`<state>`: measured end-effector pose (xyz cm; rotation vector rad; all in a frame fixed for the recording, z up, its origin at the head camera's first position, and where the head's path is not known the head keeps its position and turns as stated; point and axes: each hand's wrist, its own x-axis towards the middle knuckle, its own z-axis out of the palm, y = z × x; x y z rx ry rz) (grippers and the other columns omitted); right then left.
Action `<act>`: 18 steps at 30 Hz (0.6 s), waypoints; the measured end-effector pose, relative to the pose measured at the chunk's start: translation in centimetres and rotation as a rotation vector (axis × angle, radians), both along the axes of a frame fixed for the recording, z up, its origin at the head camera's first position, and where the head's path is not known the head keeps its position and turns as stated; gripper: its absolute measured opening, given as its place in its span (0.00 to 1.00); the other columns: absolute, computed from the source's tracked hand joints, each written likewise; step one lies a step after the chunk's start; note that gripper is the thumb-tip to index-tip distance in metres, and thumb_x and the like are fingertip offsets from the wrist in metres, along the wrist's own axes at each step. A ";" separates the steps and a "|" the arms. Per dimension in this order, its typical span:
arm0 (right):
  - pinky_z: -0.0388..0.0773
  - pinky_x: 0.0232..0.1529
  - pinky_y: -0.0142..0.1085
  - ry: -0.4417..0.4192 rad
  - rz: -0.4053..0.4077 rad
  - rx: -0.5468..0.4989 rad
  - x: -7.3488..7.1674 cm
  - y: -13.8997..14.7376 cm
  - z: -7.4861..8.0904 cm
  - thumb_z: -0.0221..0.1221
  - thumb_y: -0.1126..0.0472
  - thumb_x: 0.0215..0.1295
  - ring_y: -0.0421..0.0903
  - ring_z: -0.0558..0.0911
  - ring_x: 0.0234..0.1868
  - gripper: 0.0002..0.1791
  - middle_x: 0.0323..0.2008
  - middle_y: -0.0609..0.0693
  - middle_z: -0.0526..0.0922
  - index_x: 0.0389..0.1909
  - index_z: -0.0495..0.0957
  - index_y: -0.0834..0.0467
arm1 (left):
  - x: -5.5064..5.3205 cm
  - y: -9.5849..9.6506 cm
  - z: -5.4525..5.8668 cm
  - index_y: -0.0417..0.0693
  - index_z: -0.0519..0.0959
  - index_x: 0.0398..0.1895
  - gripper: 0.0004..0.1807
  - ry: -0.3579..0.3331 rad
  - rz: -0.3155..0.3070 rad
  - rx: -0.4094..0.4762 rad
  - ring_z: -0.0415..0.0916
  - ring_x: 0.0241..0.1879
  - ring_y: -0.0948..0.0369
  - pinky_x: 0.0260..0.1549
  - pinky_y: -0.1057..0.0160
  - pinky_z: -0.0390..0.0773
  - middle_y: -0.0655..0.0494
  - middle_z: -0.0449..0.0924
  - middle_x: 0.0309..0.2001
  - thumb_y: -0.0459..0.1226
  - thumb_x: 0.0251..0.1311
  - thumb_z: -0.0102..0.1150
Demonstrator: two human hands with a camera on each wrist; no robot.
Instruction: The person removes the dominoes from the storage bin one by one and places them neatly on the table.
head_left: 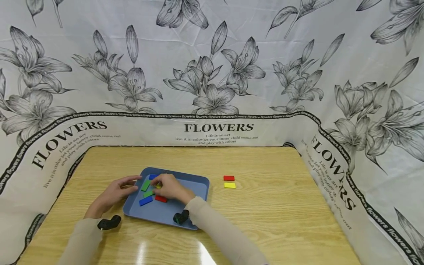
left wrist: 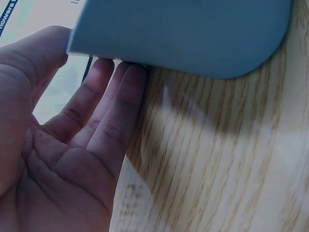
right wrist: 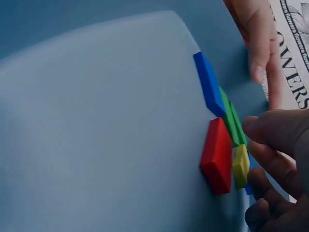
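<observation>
A blue-grey tray (head_left: 195,187) stands on the wooden table, with small flat blocks in its left part. My left hand (head_left: 114,193) is at the tray's left rim, fingers loosely extended; in the left wrist view its fingertips (left wrist: 133,72) meet the tray's outer side. Over the blocks hovers my right hand (head_left: 170,187), thumb and fingers bent and apart beside a yellow block (right wrist: 240,166). Whether they touch it is unclear. Close by lie a red block (right wrist: 217,157), a blue block (right wrist: 209,84) and two green blocks (head_left: 145,185). Another blue block (head_left: 153,176) is partly hidden by the right hand.
To the right of the tray, a red block (head_left: 229,178) and a yellow block (head_left: 230,185) lie on the table (head_left: 265,217), one behind the other. A flower-printed cloth (head_left: 218,129) hangs around the table's back and sides.
</observation>
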<state>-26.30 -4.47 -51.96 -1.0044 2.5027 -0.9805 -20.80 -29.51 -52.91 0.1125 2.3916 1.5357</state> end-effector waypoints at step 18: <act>0.71 0.61 0.32 0.161 0.072 0.127 0.0 -0.6 -0.8 0.68 0.61 0.66 0.38 0.82 0.50 0.14 0.48 0.44 0.89 0.51 0.89 0.53 | -0.1 0.1 0.1 0.46 0.66 0.77 0.31 0.012 -0.015 0.004 0.70 0.67 0.37 0.57 0.47 0.80 0.31 0.62 0.74 0.44 0.76 0.57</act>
